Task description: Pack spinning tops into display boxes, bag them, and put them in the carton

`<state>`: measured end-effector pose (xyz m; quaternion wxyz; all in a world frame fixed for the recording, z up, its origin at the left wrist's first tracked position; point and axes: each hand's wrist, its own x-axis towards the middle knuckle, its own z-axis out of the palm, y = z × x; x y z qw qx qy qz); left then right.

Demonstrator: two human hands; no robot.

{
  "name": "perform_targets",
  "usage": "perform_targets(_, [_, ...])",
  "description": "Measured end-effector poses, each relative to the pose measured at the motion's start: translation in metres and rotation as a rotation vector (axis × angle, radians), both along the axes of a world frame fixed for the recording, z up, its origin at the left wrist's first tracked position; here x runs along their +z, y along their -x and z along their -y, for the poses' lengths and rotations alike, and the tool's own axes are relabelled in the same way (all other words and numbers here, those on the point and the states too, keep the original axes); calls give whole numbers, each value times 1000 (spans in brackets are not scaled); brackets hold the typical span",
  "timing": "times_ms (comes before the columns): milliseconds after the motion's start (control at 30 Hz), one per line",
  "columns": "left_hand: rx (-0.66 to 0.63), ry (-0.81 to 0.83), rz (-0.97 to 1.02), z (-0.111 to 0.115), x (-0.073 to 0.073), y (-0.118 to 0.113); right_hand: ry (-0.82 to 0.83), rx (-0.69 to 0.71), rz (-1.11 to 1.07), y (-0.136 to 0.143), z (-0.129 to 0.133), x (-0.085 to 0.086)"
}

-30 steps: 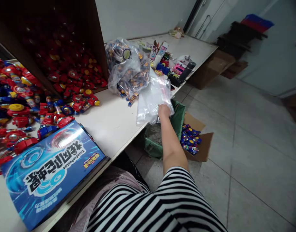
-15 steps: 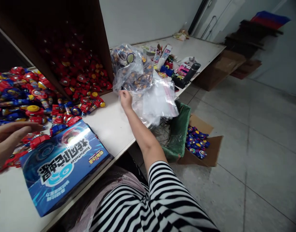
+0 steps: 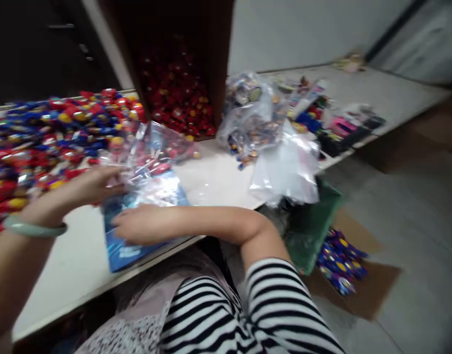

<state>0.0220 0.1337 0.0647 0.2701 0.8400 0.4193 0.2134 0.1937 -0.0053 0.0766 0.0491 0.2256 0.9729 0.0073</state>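
From where I stand, both hands are smeared by motion, so the fingers are hard to read. The left hand [image 3: 110,182], with a pale green bangle [image 3: 34,227] on its wrist, has its fingers closed on the edge of a clear plastic bag [image 3: 157,142]. The right hand [image 3: 137,223] lies across the front of a blue printed box [image 3: 126,253]; whether it grips the bag too, I cannot tell. The bag spreads over the box, and between bag, glare and right forearm most of the printing is lost. Red shapes show at the bag, but whether they sit inside or behind it is unclear.

Beyond the left hand, red and blue toys [image 3: 78,118] crowd the white table [image 3: 218,172], running out of view at the left. A dark brown bin [image 3: 220,64] stands behind the bag, its red toys [image 3: 174,98] sunk in shadow and its top cut off. To its right sits a stuffed clear bag [image 3: 251,110], its contents blurred by the film, with flat clear bags [image 3: 288,162] just beside it, hanging over the table edge and covering part of a green-lined container [image 3: 310,226]. That container partly hides an open cardboard box [image 3: 381,285] of blue toys [image 3: 340,260] on the floor.
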Motion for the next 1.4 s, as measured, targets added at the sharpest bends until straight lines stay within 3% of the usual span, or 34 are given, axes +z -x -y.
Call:
perform_targets(67, [45,-8,-42,17,-13,21,7,-120,-84,-29,12,-11])
perform_targets(133, [196,-43,60,29,-20,41,10,-250,-171,-61,13,-18])
perform_targets(200, [303,-25,214,39,-18,53,31,-386,-276,-86,5,-18])
perform_targets(300, [297,22,386,50,-3,49,41,-562,-449,-100,-12,-3])
perform_targets(433, [186,-62,464,59,18,28,32,-601,-645,-78,-39,17])
perform_targets(533, [160,-81,508,54,17,34,128,-695,-450,-63,-63,21])
perform_targets(633, [277,-38,563,51,17,64,-50,-770,-305,-63,-80,27])
perform_targets(733, [494,-295,622,68,40,81,-263,-809,-234,-58,-85,42])
perform_targets(767, [503,-420,587,77,52,77,-290,-805,-194,-51,-84,49])
perform_targets(833, [392,-598,402,92,77,58,-313,-762,-129,-31,-79,60])
perform_targets(933, [203,-650,8,89,94,25,-335,-681,-127,1,-69,71])
perform_targets(1000, [208,-622,-227,71,85,18,-359,-656,-132,10,-62,72])
perform_targets(1067, [278,-585,-390,53,66,27,-398,-645,-78,4,-60,67])
perform_targets(1167, [382,-595,-455,41,34,47,-417,-669,89,-23,-71,51])
perform_targets(1233, [375,-620,-472,36,19,56,-381,-750,165,-45,-87,43])
perform_targets(1300, [371,-594,-455,25,16,64,-326,-904,146,-68,-106,45])
perform_targets(1400, [574,-570,-91,-2,39,81,-373,-1106,-229,-99,-124,67])
